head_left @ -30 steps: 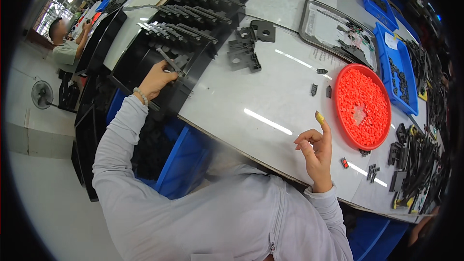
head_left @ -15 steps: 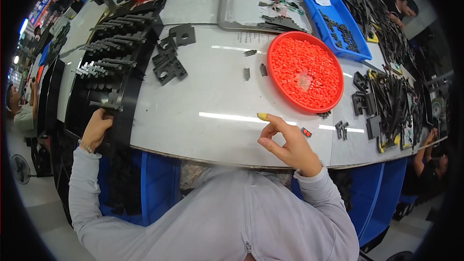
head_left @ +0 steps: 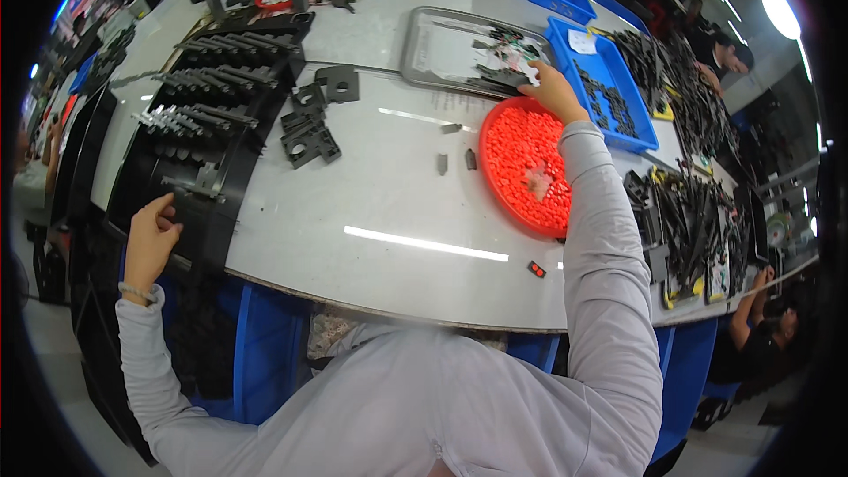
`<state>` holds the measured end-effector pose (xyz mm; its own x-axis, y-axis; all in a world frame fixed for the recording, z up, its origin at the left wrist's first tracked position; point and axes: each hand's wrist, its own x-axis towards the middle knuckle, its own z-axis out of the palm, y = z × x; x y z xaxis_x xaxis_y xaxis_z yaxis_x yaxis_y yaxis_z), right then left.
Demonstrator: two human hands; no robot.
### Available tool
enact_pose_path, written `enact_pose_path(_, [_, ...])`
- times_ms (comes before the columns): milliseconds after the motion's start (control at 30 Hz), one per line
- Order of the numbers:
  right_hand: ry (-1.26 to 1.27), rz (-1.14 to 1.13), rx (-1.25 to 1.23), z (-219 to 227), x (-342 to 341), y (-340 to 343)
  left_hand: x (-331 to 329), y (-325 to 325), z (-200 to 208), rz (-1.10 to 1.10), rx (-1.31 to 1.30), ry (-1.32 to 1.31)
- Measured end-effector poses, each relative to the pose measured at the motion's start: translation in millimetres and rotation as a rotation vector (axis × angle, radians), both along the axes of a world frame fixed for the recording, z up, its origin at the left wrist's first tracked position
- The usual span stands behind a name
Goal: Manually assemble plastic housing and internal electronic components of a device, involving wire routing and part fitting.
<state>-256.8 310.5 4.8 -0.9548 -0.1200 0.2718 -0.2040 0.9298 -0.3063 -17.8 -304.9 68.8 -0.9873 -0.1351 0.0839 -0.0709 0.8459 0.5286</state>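
Tabletop (head_left: 397, 185), clock read from its middle | black bin (head_left: 246, 159) with grey rods (head_left: 212, 79), ten o'clock | metal tray (head_left: 442, 49), one o'clock | right hand (head_left: 555, 93), two o'clock, fingers bent down at tray, grip unclear | left hand (head_left: 152, 238), nine o'clock, by bin, fingers half-curled, nothing visible between | dark strips (head_left: 502, 77) in tray, beside right fingers

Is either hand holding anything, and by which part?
The left hand shows nothing held. Whether the right hand, at the metal tray, grips anything cannot be told.
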Motion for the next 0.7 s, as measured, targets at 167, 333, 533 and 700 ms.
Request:
enact_pose_path(167, [-0.088,0.064,0.155,-15.1,-18.4,14.1,35.1,124.7,35.5,-0.304,0.076,0.363])
enact_pose_path(333, [-0.043,-0.002,0.175,5.4,-20.0,1.0,-24.7,164.0,-48.9,-0.368,0.0,0.274])
enact_pose_path(533, [0.176,-0.182,-0.141,50.4,-34.7,24.3,-106.7,167.4,-112.7,-0.168,-0.134,0.243])
enact_pose_path(700, [0.297,-0.155,-0.476,96.8,-14.4,5.5,-110.1,165.7,-114.6,-0.136,-0.122,0.281])
